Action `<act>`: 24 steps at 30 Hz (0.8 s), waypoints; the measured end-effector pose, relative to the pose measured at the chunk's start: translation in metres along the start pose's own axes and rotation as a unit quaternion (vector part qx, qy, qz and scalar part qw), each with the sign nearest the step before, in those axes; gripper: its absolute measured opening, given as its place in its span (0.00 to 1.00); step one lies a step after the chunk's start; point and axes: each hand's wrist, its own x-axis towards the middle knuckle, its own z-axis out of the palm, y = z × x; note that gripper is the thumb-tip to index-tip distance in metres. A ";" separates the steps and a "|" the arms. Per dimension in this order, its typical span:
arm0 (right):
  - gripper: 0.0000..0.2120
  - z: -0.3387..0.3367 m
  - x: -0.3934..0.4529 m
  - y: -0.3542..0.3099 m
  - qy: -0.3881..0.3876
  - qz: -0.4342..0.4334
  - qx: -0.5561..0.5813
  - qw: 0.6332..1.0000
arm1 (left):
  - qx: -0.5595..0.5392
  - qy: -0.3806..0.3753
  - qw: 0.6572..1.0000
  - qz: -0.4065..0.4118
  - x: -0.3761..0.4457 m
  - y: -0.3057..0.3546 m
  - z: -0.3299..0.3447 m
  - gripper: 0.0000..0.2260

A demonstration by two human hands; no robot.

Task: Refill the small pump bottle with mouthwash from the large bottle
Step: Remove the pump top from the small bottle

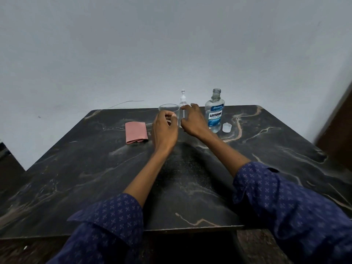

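Observation:
The small clear pump bottle (182,103) stands upright near the table's far edge with its white pump head on. My right hand (192,121) is just to its right, fingers spread, with the index tip and thumb at the bottle's side. The large mouthwash bottle (214,113), with a blue label and some clear liquid inside, stands uncapped to the right of my right hand. Its clear cap (226,127) lies on the table beside it. My left hand (164,130) hovers with loosely curled fingers in front of a clear glass (169,109) and holds nothing.
A folded pink cloth (136,132) lies left of my left hand. The dark marble table (95,178) backs onto a pale wall. A dark wooden edge (337,130) rises at the right side.

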 end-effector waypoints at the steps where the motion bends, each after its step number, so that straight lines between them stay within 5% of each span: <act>1: 0.28 0.001 0.001 0.001 0.003 0.003 0.002 1.000 | 0.001 -0.001 1.000 0.003 0.000 0.000 0.000 0.06; 13: 0.19 0.022 0.032 0.000 0.030 0.018 -0.115 0.993 | 0.048 0.005 0.999 0.010 0.001 -0.012 0.005 0.06; 20: 0.28 0.030 0.058 0.010 -0.102 0.037 -0.169 0.980 | 0.042 0.006 0.999 -0.014 0.004 -0.019 0.001 0.10; 24: 0.27 0.026 0.068 0.016 -0.107 0.043 -0.179 0.977 | 0.034 0.008 0.999 -0.012 0.005 -0.020 0.001 0.10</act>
